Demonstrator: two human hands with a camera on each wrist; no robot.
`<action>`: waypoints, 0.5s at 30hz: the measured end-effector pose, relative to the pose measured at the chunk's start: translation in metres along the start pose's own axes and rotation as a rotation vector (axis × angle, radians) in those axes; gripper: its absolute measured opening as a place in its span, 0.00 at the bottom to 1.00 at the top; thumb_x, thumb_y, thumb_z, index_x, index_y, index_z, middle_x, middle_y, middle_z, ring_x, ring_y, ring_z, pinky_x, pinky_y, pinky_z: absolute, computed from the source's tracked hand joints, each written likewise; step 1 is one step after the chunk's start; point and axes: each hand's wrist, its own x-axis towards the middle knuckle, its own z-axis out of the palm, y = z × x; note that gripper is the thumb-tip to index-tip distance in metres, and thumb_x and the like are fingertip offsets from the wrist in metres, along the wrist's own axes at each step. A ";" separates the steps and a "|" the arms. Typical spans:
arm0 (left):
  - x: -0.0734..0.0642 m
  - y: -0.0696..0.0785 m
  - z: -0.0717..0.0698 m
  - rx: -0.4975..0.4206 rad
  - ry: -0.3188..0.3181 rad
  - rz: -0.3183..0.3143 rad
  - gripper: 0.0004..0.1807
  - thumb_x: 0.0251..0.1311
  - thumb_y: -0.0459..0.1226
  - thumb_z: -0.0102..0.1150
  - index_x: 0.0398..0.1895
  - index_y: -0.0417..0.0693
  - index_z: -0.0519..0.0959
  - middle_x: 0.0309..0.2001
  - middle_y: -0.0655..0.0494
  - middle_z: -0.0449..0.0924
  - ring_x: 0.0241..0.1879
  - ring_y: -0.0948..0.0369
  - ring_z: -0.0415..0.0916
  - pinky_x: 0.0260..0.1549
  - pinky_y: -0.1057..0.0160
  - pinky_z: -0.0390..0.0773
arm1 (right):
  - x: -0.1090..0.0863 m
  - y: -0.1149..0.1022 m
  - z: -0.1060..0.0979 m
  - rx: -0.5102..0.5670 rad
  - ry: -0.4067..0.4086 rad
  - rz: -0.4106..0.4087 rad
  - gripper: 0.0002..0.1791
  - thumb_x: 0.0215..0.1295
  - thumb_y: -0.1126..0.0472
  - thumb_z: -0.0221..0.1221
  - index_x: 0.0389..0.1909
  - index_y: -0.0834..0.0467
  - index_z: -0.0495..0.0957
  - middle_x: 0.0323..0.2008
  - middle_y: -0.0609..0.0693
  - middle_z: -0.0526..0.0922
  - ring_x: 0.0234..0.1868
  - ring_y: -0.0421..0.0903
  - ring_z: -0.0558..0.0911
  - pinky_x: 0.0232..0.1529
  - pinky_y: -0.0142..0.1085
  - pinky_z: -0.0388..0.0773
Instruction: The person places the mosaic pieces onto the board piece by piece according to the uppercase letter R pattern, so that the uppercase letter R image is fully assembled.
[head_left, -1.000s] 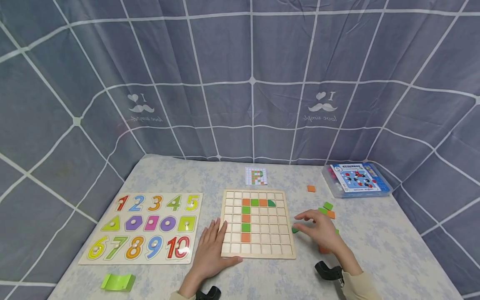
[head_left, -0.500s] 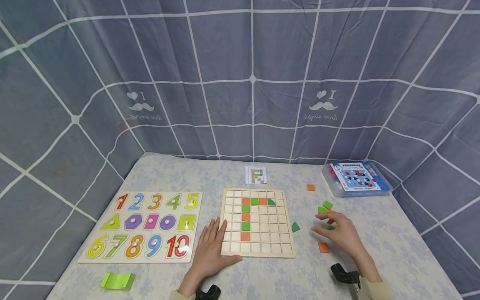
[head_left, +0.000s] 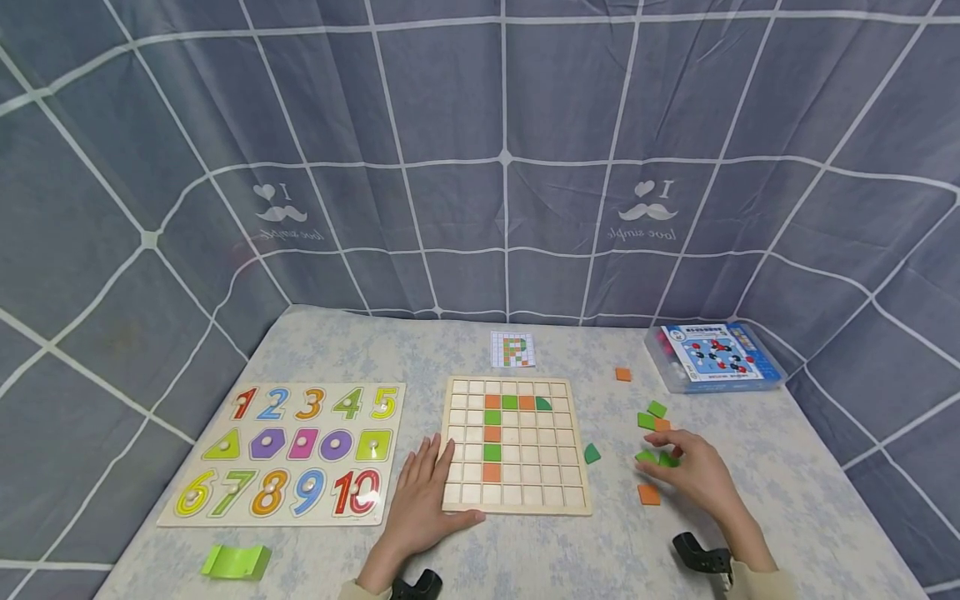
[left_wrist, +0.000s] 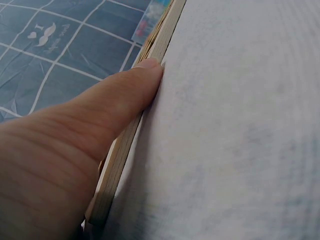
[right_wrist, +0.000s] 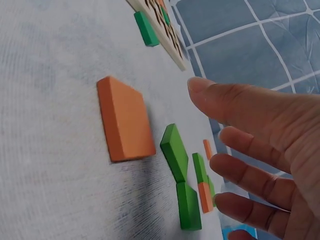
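My left hand lies at the near left corner of a wooden grid board, fingers extended along its left side. In the left wrist view the thumb touches the board's edge. Orange and green square tiles and a dark green rounded piece sit in the grid. My right hand hovers over two loose green tiles, thumb and fingers apart, with nothing between them. An orange tile lies nearer me. Another dark green rounded piece is just right of the board.
A number-and-shape puzzle board lies left, a green curved block in front of it. Behind the grid board is a patterned card. A plastic box stands back right; a loose orange tile lies left of it.
My right hand has let go of the dark green rounded piece beside the board and moved right to the loose green tiles. My left hand has stayed in place.
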 end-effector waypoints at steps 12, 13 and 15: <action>0.000 0.001 -0.001 -0.004 -0.009 -0.012 0.60 0.42 0.65 0.64 0.72 0.38 0.56 0.71 0.37 0.50 0.71 0.44 0.41 0.66 0.46 0.41 | 0.000 0.005 0.004 0.009 -0.030 0.061 0.26 0.45 0.48 0.73 0.42 0.62 0.83 0.38 0.52 0.80 0.31 0.46 0.70 0.28 0.38 0.66; 0.000 0.001 -0.001 -0.005 -0.009 -0.012 0.60 0.42 0.65 0.64 0.72 0.38 0.56 0.71 0.37 0.50 0.71 0.44 0.41 0.66 0.46 0.41 | 0.000 0.005 0.004 0.010 -0.032 0.064 0.27 0.45 0.48 0.73 0.42 0.62 0.83 0.38 0.52 0.80 0.31 0.46 0.70 0.27 0.38 0.65; 0.000 0.002 -0.001 -0.007 -0.009 -0.013 0.60 0.42 0.65 0.64 0.72 0.38 0.56 0.71 0.37 0.50 0.71 0.44 0.41 0.66 0.46 0.41 | 0.000 0.005 0.004 0.012 -0.036 0.067 0.27 0.45 0.47 0.73 0.42 0.63 0.83 0.37 0.51 0.80 0.30 0.46 0.68 0.27 0.38 0.64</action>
